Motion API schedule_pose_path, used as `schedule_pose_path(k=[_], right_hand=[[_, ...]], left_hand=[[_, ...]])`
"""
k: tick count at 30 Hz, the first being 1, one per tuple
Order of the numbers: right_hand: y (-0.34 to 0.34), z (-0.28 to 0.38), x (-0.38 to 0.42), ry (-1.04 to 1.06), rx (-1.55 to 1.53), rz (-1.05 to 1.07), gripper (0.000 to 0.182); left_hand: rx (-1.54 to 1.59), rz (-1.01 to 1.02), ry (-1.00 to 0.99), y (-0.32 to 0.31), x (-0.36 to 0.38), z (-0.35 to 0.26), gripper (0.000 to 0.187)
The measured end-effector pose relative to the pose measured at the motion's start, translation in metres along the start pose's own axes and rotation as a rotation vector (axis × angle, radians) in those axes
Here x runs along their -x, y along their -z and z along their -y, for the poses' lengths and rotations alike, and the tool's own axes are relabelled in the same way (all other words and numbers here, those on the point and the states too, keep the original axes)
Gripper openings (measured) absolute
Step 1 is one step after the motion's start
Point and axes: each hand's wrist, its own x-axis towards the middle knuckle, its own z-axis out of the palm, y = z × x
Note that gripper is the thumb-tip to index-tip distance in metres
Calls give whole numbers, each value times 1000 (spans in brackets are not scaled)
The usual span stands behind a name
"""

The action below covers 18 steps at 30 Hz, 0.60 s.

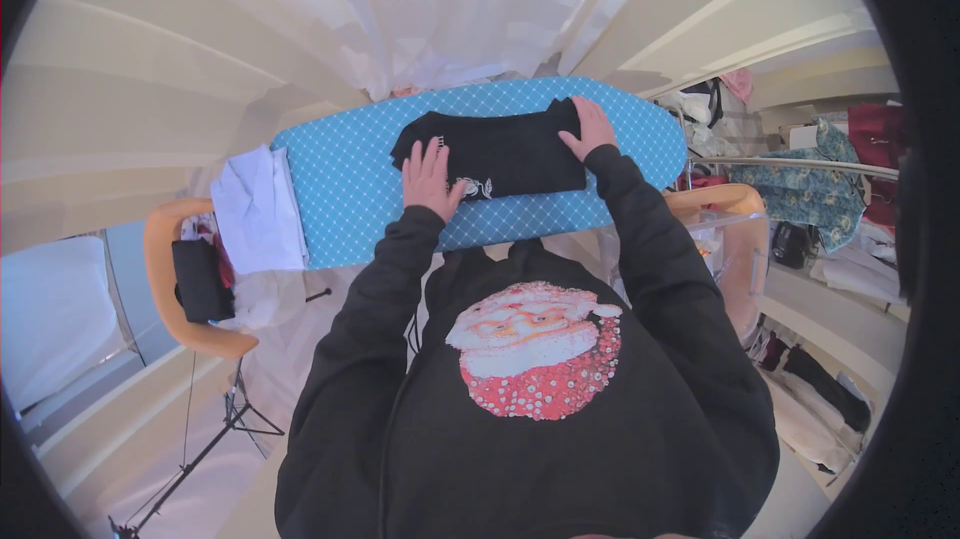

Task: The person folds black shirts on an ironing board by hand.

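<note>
A folded black garment with a small white print near its lower left lies on the blue ironing board. My left hand rests flat on the garment's left part with its fingers spread. At the garment's upper right corner lies my right hand, its fingers stretched out and the thumb apart, over the edge of the cloth. Neither hand grips anything.
White folded cloth hangs over the board's left end. Orange chairs flank the board, the left one holding a black item. A black tripod stands lower left. Shelves with clothes are at the right.
</note>
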Motion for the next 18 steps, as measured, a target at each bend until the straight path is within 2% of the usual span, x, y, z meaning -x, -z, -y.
schedule_pose_path(k=[1,3,4,6,7,10,13,16,18], right_hand=[[5,-3,-3,11,-49,1,63],[15,-3,-9,-160,-165,26,66],[18,-3,-11,-205,-196,33,67],[18,-2,-14,-413,-247,139,64],[20,0,-14,-461,-258,166,64],[22,11,-15,-543,-294,220,62],[10,8,-18,-528,-331,194,48],[5,7,-13,-570,-473,142,48],[0,5,-9,-550,-590,55,43]], left_hand=[[40,-42,4,-5,6,2,57],[407,-268,338,-27,23,13,59],[498,-322,421,-31,29,14,60],[991,-264,872,-23,40,7,61],[1114,-249,986,-19,42,4,61],[1384,-159,1120,-15,40,-3,65],[1507,-120,1138,-26,25,12,72],[1581,-74,1146,-25,2,23,76],[1507,-88,1149,-25,-11,25,48]])
